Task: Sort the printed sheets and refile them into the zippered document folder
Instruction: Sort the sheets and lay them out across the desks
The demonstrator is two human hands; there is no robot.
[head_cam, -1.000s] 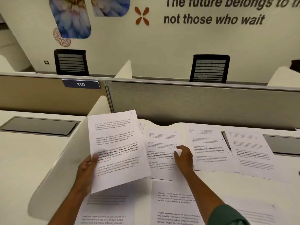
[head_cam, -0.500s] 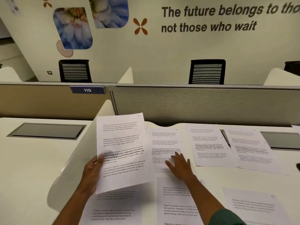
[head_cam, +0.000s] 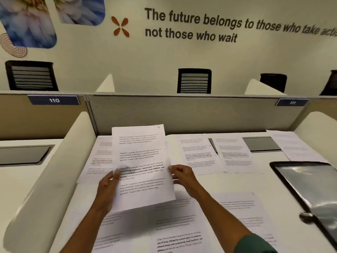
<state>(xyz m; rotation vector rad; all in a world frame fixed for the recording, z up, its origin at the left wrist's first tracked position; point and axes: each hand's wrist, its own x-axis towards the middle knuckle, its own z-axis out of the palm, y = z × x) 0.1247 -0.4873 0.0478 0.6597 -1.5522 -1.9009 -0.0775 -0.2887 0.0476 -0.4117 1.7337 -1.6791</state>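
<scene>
Your left hand [head_cam: 107, 189] and right hand [head_cam: 184, 178] each form a pinching grip on opposite side edges of the white printed sheets [head_cam: 141, 167], held raised above the white tabletop [head_cam: 228, 183]. Loose printed pages [head_cam: 197, 154] cover most of the tabletop; a bare strip lies right of your right hand. The dark zippered document folder [head_cam: 313, 190] lies at the right edge, partly cut off. How many sheets you hold cannot be made out.
</scene>
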